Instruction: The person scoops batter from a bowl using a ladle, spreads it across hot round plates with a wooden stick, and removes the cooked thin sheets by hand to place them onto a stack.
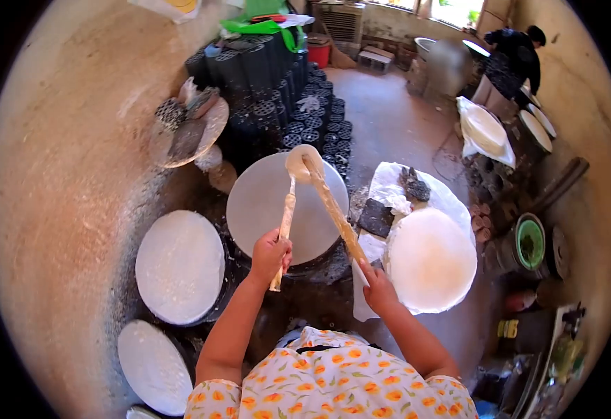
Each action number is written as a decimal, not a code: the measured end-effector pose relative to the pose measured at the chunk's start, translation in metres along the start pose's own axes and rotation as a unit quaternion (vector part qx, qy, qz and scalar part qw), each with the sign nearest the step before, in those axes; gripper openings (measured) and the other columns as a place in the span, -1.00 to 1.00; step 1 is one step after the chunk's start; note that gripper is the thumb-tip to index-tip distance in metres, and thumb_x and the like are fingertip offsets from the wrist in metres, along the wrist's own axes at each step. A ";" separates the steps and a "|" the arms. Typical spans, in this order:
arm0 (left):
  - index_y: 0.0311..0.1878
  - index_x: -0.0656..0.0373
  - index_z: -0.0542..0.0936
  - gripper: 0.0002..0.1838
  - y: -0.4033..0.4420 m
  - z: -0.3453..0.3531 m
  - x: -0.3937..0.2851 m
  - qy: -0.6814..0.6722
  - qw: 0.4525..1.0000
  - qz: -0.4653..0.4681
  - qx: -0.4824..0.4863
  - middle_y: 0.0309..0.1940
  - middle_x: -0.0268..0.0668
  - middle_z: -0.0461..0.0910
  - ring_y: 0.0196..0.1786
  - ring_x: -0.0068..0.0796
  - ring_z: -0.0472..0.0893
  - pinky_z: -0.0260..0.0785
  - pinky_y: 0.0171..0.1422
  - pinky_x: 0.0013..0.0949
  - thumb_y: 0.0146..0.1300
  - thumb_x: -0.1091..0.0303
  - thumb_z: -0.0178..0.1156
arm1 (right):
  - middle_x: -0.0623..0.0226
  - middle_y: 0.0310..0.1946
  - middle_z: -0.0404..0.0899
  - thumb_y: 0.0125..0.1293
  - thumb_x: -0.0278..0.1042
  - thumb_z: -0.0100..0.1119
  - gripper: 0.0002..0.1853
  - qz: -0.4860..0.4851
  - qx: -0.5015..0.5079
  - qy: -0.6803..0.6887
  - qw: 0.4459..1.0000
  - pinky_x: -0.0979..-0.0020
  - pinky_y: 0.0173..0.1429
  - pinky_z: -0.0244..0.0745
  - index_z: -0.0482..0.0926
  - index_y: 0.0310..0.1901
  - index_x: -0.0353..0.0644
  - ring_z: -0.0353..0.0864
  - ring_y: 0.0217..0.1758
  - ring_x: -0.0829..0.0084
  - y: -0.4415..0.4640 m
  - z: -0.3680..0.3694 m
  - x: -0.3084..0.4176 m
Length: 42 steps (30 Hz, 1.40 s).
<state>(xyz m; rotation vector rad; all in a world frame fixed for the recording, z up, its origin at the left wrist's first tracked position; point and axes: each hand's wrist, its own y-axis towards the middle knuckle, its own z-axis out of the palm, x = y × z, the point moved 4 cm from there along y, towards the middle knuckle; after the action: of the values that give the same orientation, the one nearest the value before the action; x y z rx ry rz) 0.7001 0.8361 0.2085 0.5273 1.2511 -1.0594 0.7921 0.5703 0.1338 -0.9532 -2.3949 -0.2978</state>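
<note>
My left hand (pixel 270 254) grips a pale handle whose narrow neck appears to join a round, shallow ladle (pixel 295 166). A longer wooden stick (pixel 337 213) is held in my right hand (pixel 381 290), its far tip lying over the ladle's bowl. Both tools are above a large round pan (pixel 263 202) with a pale grey surface; whether the ladle touches it, I cannot tell. To the right of the pan, near my right hand, rests a thick round stack of white sheets (pixel 434 262) on a white cloth (pixel 387 176). A dark pad (pixel 375 217) lies beside the stack.
White round covers (pixel 180 269) stand at the left by the wall. Honeycomb coal briquettes (pixel 253 73) are piled behind the pan. A plate-like tray (pixel 211 133) juts out at left. Another person (pixel 515 63) bends over pans at the far right. A green-lined bucket (pixel 530 241) stands at right.
</note>
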 end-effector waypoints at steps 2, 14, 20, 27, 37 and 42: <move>-0.24 0.30 0.48 -0.86 0.023 -0.019 0.019 0.020 0.999 -0.014 0.024 -0.67 -0.33 0.36 -0.75 -0.58 0.35 0.28 -0.70 -0.45 0.16 0.48 0.01 | 0.02 -0.21 0.39 0.10 -0.48 0.17 -0.19 0.072 0.010 -0.063 0.995 0.05 -0.17 0.49 0.12 0.40 0.25 0.55 -0.23 0.00 -0.010 0.004 0.006; 0.17 0.23 0.43 -0.53 0.035 -0.048 -0.069 0.690 0.636 0.346 -0.001 -0.36 -0.13 0.46 -0.40 -0.05 0.54 0.43 -0.37 -0.13 0.14 0.45 0.13 | 0.06 -0.28 0.47 0.14 -0.50 0.07 -0.31 0.134 -0.081 -0.007 0.988 0.00 -0.19 0.46 0.26 0.31 0.33 0.54 -0.28 -0.05 -0.049 0.021 0.036; 0.18 0.26 0.45 -0.47 0.021 -0.036 -0.105 0.633 0.669 0.385 -0.056 -0.34 -0.12 0.42 -0.36 -0.09 0.51 0.39 -0.35 -0.17 0.06 0.52 0.19 | 0.05 -0.32 0.49 0.15 -0.51 0.04 -0.34 0.153 -0.057 0.037 0.986 0.03 -0.15 0.44 0.29 0.31 0.27 0.53 -0.26 -0.03 -0.054 0.024 0.033; 0.21 0.31 0.42 -0.52 0.018 -0.042 -0.103 0.184 0.959 0.205 -0.074 -0.45 -0.34 0.49 -0.59 -0.63 0.46 0.32 -0.56 -0.54 0.17 0.57 0.08 | 0.07 -0.23 0.50 0.21 -0.46 0.02 -0.34 0.174 0.000 0.030 0.984 0.06 -0.09 0.47 0.22 0.34 0.33 0.55 -0.19 0.00 -0.051 0.038 0.020; 0.08 0.38 0.37 -0.66 0.007 -0.089 -0.105 -0.329 0.941 0.014 0.076 -0.44 -0.25 0.45 -0.68 -0.65 0.36 0.24 -0.71 -0.62 0.26 0.45 0.03 | 0.12 -0.35 0.46 0.16 -0.54 0.03 -0.29 0.137 -0.036 -0.069 0.988 0.02 -0.24 0.46 0.22 0.33 0.34 0.54 -0.36 0.03 -0.009 0.033 0.033; 0.07 0.39 0.40 -0.68 -0.013 -0.105 -0.101 -0.125 0.991 0.046 -0.031 -0.47 -0.28 0.45 -0.68 -0.68 0.35 0.24 -0.69 -0.63 0.30 0.44 0.00 | 0.03 -0.30 0.51 0.23 -0.53 -0.05 -0.33 0.174 0.008 -0.111 0.978 -0.02 -0.22 0.45 0.18 0.35 0.33 0.58 -0.28 -0.05 0.047 0.032 0.043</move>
<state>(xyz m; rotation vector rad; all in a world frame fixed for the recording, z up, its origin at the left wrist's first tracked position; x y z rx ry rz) 0.6409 0.9511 0.2756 0.3874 1.0263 -0.9739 0.7861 0.6413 0.1319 -1.4383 -2.3609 -0.0400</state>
